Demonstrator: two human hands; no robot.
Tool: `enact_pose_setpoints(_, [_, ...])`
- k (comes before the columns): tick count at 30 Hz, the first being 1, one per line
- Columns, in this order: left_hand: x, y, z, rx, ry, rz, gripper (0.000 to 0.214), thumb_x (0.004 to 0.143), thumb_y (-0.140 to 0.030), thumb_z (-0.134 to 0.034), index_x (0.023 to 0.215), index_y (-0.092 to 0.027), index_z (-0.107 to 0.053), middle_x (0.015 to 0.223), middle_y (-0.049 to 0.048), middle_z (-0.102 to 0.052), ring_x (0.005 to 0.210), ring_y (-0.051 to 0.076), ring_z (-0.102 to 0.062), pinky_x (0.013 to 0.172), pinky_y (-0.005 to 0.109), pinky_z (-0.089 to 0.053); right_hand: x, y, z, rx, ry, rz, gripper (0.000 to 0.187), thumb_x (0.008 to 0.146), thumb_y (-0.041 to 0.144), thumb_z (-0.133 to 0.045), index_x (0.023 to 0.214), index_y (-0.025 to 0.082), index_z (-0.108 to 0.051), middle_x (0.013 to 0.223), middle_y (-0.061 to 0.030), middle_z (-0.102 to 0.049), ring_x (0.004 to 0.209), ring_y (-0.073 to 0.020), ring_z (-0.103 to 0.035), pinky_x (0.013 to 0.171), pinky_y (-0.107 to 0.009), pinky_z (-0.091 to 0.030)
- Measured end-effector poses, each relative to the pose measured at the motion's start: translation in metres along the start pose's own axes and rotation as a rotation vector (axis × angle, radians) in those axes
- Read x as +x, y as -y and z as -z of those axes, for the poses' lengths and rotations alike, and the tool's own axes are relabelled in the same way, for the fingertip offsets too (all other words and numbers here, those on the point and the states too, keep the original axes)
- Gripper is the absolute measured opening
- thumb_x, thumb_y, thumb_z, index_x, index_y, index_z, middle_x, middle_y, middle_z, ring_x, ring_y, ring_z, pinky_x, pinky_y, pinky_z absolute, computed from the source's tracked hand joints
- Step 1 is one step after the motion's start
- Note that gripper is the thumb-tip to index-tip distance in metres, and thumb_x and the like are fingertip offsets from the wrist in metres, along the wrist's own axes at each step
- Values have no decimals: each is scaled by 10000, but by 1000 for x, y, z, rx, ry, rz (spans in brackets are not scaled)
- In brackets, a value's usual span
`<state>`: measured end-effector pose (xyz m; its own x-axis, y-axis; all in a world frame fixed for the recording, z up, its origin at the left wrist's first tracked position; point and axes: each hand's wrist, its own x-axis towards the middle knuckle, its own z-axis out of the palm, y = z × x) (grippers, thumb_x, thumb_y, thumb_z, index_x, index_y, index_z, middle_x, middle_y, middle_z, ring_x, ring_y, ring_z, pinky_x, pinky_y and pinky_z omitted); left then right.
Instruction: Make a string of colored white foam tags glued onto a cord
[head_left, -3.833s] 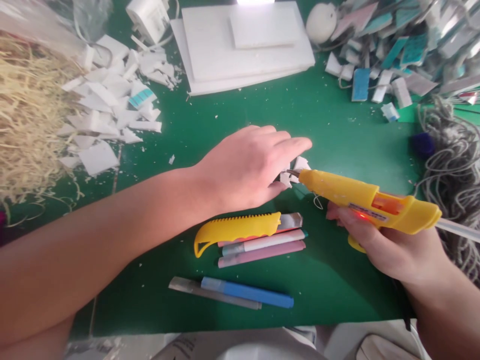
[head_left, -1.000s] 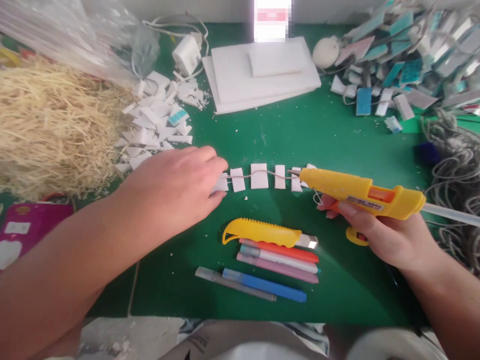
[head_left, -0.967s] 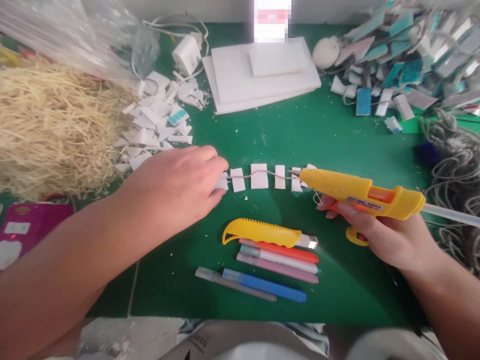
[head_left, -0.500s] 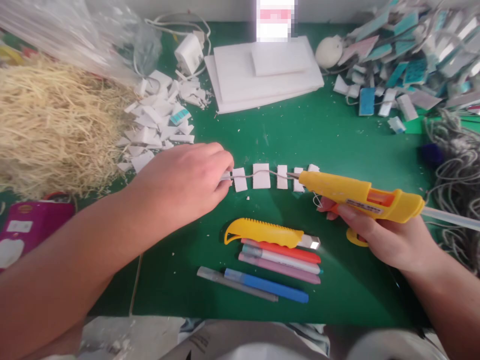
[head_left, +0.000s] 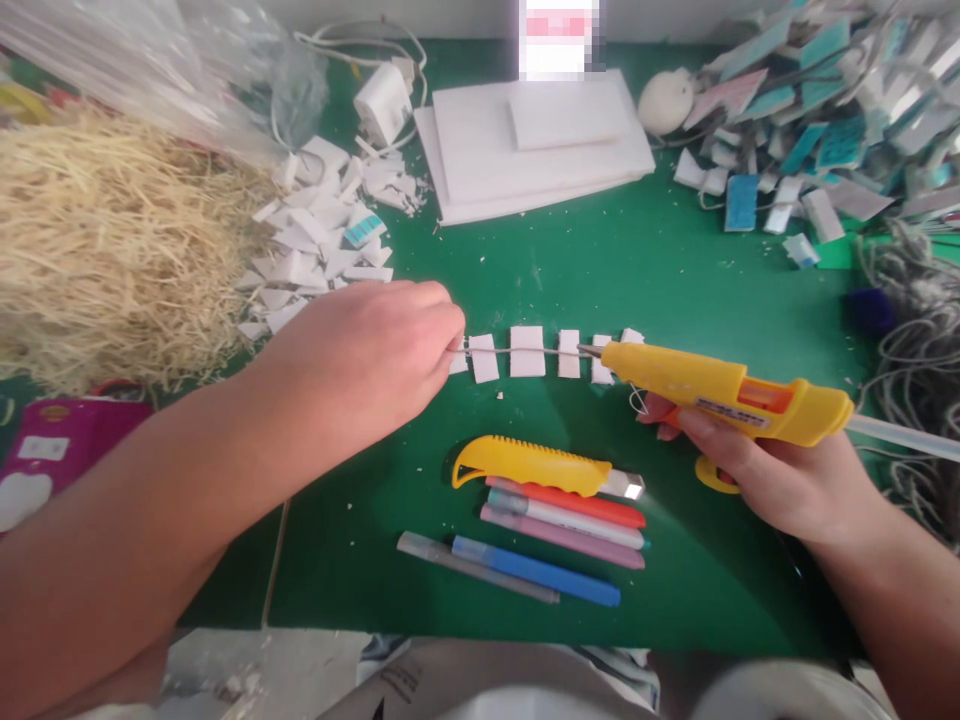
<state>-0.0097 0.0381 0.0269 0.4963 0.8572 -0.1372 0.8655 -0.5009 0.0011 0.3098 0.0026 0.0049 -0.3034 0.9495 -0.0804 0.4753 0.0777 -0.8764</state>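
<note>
My right hand (head_left: 739, 455) is wrapped round a yellow hot glue gun (head_left: 690, 385) with a clear glue stick (head_left: 900, 436) in its back. The metal nozzle (head_left: 592, 351) points left, just over the row of small white foam pieces. A thin grey string (head_left: 504, 351) runs straight across the row, over one white piece (head_left: 527, 362) in the middle and a narrower one (head_left: 568, 365) by the nozzle. At the row's left end my left hand (head_left: 405, 340) pinches the string, fingers closed; its fingertips are partly hidden.
A yellow utility knife (head_left: 532, 465) and several pens (head_left: 540, 570) lie near the front. White foam sheets (head_left: 480, 170) are stacked behind. Straw (head_left: 112, 260) and white scraps (head_left: 307, 235) fill the left. Threaded tags (head_left: 817, 150) and grey string bundles (head_left: 911, 300) crowd the right.
The string, wavy before, is now pulled straight across the white pieces. My left hand has shifted and closed tighter at its end. The glue gun stays nearly in place.
</note>
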Motion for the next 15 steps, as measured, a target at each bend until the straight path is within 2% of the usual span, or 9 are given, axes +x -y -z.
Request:
enact_pose_setpoints(5, [-3, 8, -7, -41, -82, -10, 218, 893, -291, -464, 802, -255, -660, 819, 43, -667, 714, 236, -651, 680, 386, -522, 0, 2, 0, -30, 11, -8, 474, 932, 694, -628, 826, 253, -765, 667, -47, -761, 548, -206, -713, 508, -305, -602])
enact_pose_setpoints(8, [-6, 7, -5, -17, -89, -28, 160, 873, -294, -523, 848, -256, -676, 863, 46, -690, 743, 244, -665, 680, 386, -534, 0, 3, 0, -53, 12, -3, 502, 926, 718, -616, 804, 252, -757, 649, -47, -748, 533, -205, -699, 495, -310, -589])
enact_pose_setpoints(11, [-7, -2, 2, 34, -90, -24, 235, 919, -250, -485, 970, -209, -710, 984, 91, -727, 841, 271, -691, 715, 404, -549, 0, 2, 0, -61, 21, -20, 515, 913, 738, -615, 792, 258, -756, 689, -59, -761, 563, -216, -709, 493, -315, -586])
enact_pose_setpoints(12, [-6, -6, 4, 21, -75, -19, 287, 969, -229, -450, 1084, -185, -709, 1077, 110, -732, 929, 276, -700, 778, 408, -561, 0, 1, -1, -59, 19, -26, 517, 910, 744, -614, 796, 261, -759, 691, -58, -759, 566, -218, -706, 496, -319, -585])
enact_pose_setpoints(13, [-4, -11, 5, -24, -164, -57, 294, 982, -260, -463, 1121, -175, -708, 1075, 112, -736, 932, 273, -700, 779, 400, -562, 0, 0, -1, -57, 21, -33, 519, 910, 748, -608, 801, 265, -761, 681, -55, -749, 560, -216, -695, 498, -322, -581])
enact_pose_setpoints(15, [3, -21, 4, -125, -180, -95, 296, 1001, -291, -507, 1210, -181, -686, 1164, 116, -728, 1059, 289, -693, 853, 402, -565, -1, -2, -3, -45, 9, -46, 510, 914, 747, -602, 819, 272, -760, 632, -39, -706, 524, -202, -652, 484, -320, -557])
